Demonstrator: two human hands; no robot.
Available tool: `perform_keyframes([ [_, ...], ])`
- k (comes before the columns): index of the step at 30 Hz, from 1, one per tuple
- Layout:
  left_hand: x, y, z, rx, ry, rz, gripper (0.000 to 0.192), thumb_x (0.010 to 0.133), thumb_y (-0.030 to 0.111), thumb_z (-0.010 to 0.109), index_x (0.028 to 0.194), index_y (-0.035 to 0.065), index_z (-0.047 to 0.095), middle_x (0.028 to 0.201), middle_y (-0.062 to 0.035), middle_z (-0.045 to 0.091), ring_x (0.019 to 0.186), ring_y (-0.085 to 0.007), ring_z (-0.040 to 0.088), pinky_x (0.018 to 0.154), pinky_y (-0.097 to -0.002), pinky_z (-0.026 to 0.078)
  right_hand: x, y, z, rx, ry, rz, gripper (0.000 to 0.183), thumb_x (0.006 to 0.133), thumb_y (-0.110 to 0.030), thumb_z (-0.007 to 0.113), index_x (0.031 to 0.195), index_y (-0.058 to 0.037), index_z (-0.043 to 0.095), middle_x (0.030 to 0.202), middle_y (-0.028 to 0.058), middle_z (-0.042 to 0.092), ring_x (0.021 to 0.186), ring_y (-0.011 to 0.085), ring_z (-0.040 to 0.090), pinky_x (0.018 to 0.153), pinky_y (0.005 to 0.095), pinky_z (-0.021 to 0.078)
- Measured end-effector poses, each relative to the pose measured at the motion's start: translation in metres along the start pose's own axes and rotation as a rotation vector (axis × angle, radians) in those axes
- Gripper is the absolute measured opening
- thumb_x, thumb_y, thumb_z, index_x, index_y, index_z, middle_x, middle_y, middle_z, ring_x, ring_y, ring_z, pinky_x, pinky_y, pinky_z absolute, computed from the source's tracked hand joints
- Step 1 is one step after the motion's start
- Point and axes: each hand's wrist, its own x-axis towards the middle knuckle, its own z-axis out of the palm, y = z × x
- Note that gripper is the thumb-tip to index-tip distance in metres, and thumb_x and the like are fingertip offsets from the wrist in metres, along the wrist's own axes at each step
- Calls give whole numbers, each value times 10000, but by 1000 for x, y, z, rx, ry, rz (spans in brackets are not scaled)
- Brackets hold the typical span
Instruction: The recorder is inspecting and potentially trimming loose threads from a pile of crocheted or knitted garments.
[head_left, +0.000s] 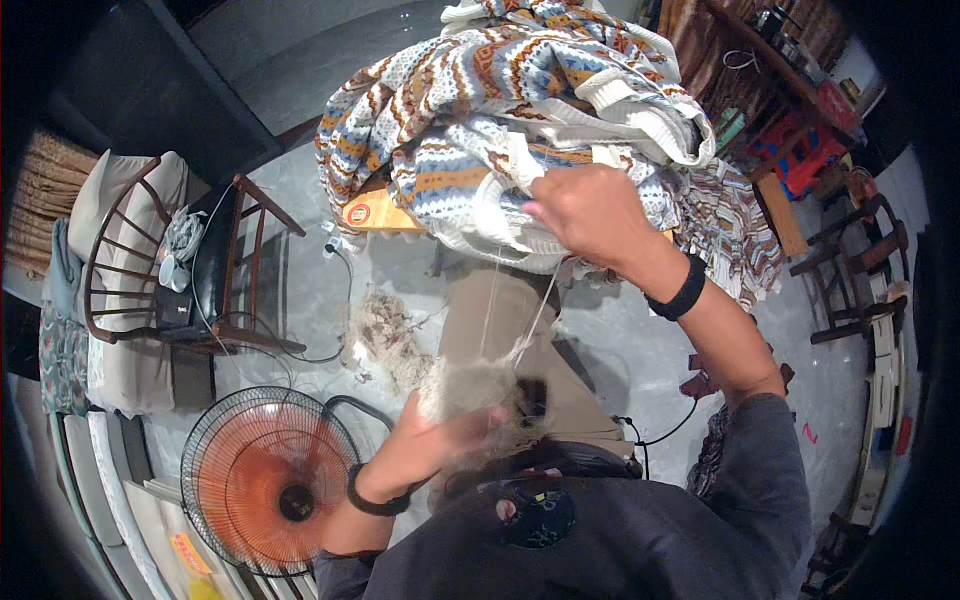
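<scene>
My right hand (592, 214), fingers closed, is at the near edge of a heap of patterned knit fabric (450, 90) with white ribbed bands. Fabric or yarn seems pinched in it, but the fingertips are hidden. Thin pale threads (538, 319) run from the fabric down to a blurred bundle of cream yarn (465, 386) above my lap. Around this bundle my left hand (457, 435) is curled, blurred by motion. The knit heap lies on a wooden table (382, 211).
A fan (270, 484) stands at the lower left. Loose yarn scraps (386, 334) lie on the floor beside my legs. A wooden chair (124, 292) holds a cup (174, 274) at left. More striped knit pieces (735, 217) hang at right. Cables cross the floor.
</scene>
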Motion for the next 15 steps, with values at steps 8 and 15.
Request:
perform_keyframes([
  [8, -82, -23, -78, 163, 177, 309, 462, 770, 212, 648, 1148, -6, 496, 1016, -87, 588, 847, -174, 595, 724, -318, 502, -42, -73, -9, 1126, 53, -13, 215, 803, -240, 623, 915, -56, 621, 813, 85, 635, 712, 235, 620, 672, 321, 501],
  [15, -34, -25, -96, -331, 681, 466, 357, 915, 200, 479, 1219, 16, 442, 1112, -108, 568, 920, -205, 601, 791, -327, 513, -84, -72, 41, 1211, 120, 313, 76, 801, -52, 567, 746, -23, 611, 733, 80, 646, 700, 149, 621, 655, 283, 491],
])
